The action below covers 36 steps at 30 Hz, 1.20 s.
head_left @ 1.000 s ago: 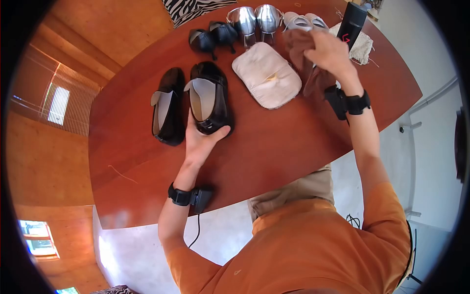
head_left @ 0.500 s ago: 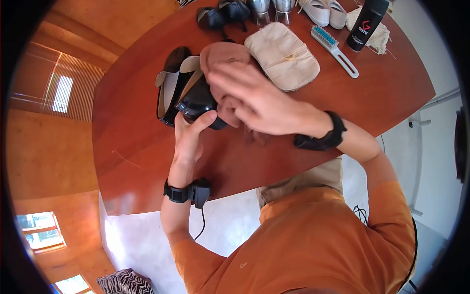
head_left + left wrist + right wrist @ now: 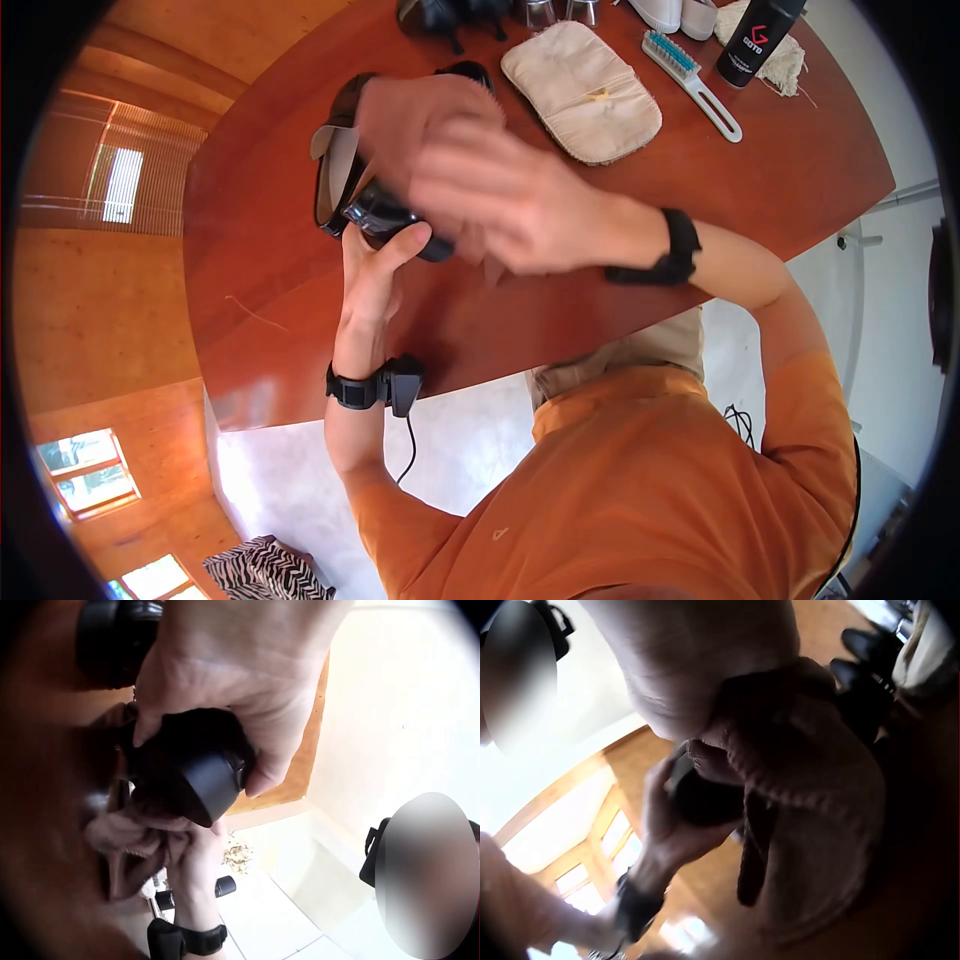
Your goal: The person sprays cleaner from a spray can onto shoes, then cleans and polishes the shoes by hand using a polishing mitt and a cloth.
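Curled fingers (image 3: 266, 776) grip a smooth, glossy black shoe (image 3: 385, 212) beside soft, rumpled cloth (image 3: 425, 120).

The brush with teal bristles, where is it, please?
In the head view, the brush lies at upper right on the table, between the cream pad and black can.

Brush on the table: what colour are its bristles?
Mostly teal. The bristles show best in the head view.

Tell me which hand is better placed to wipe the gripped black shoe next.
Probably the right hand: it holds the pinkish cloth over the black shoe, while the left hand grips the shoe's near end, better suited to steadying.
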Each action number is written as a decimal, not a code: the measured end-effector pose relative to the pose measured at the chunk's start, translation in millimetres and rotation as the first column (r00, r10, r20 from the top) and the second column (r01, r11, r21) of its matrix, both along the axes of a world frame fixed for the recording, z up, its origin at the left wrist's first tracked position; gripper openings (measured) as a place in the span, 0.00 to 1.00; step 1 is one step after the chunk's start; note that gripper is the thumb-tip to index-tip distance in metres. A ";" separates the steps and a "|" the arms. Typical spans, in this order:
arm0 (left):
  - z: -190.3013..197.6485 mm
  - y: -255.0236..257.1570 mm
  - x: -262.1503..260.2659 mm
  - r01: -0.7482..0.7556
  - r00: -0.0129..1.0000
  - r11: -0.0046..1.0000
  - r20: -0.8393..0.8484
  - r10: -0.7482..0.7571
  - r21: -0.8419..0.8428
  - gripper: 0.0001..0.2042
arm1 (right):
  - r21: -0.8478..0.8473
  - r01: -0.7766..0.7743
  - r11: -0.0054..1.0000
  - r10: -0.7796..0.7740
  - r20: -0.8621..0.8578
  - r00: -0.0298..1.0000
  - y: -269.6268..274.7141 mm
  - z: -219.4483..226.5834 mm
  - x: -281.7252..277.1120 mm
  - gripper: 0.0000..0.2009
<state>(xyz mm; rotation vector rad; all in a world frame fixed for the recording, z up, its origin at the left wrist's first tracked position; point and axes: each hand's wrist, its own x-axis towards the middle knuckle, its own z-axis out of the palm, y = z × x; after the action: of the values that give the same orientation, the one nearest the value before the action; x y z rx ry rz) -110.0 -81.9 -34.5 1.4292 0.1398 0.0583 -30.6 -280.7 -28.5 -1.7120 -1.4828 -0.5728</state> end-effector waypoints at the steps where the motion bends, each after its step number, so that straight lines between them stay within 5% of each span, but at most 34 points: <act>1: 2.6 -1.2 0.7 -0.002 1.000 1.000 0.007 0.002 0.002 0.27 | 0.038 0.074 0.997 -0.069 -0.110 0.992 0.7 -8.2 22.3 0.24; 3: 9.6 -8.3 2.8 0.026 0.999 1.000 0.045 -0.027 0.013 0.28 | 0.038 0.182 0.982 -0.159 -0.335 0.929 2.9 -14.6 51.7 0.24; 6: 7.4 -5.7 6.6 0.036 0.996 0.999 0.086 -0.033 -0.027 0.28 | 0.066 0.272 0.960 -0.259 -0.161 0.952 6.7 -17.4 17.7 0.24; 9: 7.9 -5.0 7.6 0.025 0.994 0.996 0.112 -0.015 -0.089 0.25 | 0.005 0.021 1.000 -0.021 -0.018 1.000 2.4 -6.5 -20.4 0.27; 11: 8.1 -3.2 6.2 0.020 0.992 0.981 0.123 0.005 -0.193 0.25 | -0.028 0.007 1.000 -0.006 0.049 0.999 2.5 -3.0 -5.6 0.29; 14: 1.6 9.7 1.5 0.044 0.992 0.991 0.121 -0.028 -0.129 0.28 | -0.008 0.166 0.986 -0.159 -0.328 0.931 4.7 -15.5 42.4 0.29; 17: 10.3 6.3 -2.3 0.061 0.989 0.995 0.141 -0.050 -0.074 0.32 | -0.044 0.124 0.991 -0.127 -0.560 0.819 6.2 -28.7 75.6 0.26; 19: 12.2 6.5 -3.6 0.083 0.990 0.997 0.112 -0.083 0.005 0.34 | -0.111 0.119 0.987 -0.152 -0.368 0.917 5.8 -21.0 57.7 0.25; 21: 14.0 12.1 -4.8 0.112 0.992 0.993 0.052 -0.114 0.045 0.36 | -0.068 0.195 0.978 -0.207 -0.321 0.924 6.1 -13.5 18.1 0.24; 22: 14.1 15.2 -6.2 0.153 0.986 0.982 0.045 -0.159 0.107 0.37 | -0.029 0.114 0.993 -0.116 -0.384 0.916 3.5 -18.0 21.5 0.23; 25: 13.0 22.6 -9.1 0.253 0.967 0.952 -0.004 -0.257 0.173 0.41 | 0.006 -0.011 1.000 0.013 -0.569 0.822 0.2 -31.7 65.5 0.23; 26: 16.9 19.5 -10.8 0.296 0.951 0.898 -0.016 -0.308 0.325 0.42 | -0.100 0.074 0.992 -0.120 -0.616 0.779 2.6 -48.0 90.3 0.22; 27: 20.6 17.3 -10.3 0.330 0.933 0.818 -0.034 -0.357 0.472 0.44 | -0.154 -0.042 0.987 -0.103 -0.818 0.566 5.3 -39.1 104.2 0.22; 29: 25.2 13.5 -10.0 0.351 0.928 0.806 -0.062 -0.368 0.476 0.47 | -0.269 0.026 0.963 -0.212 -0.692 0.691 9.5 -34.4 106.3 0.21; 31: 32.5 8.0 -9.7 0.345 0.921 0.728 -0.065 -0.384 0.593 0.48 | -0.170 -0.045 0.984 -0.088 -0.695 0.714 5.8 0.0 70.8 0.21; 32: 34.8 8.8 -9.0 0.373 0.907 0.680 -0.094 -0.410 0.632 0.49 | 0.027 -0.178 0.984 0.146 -0.701 0.698 11.4 -14.1 75.2 0.21; 35: 39.9 7.1 -13.9 0.320 0.903 0.549 -0.074 -0.423 0.772 0.49 | 0.052 -0.275 0.960 0.224 -0.730 0.646 1.9 -3.9 80.9 0.20; 36: 42.0 5.3 -14.4 0.317 0.904 0.552 -0.070 -0.422 0.771 0.49 | -0.082 -0.146 0.986 0.094 -0.449 0.888 3.4 -15.3 96.3 0.19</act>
<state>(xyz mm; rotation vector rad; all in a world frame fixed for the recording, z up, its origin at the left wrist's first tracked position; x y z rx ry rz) -124.4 -76.6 7.5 2.2999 -0.3531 -0.1708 65.7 -277.3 -43.7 -1.6805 -1.2922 -0.0187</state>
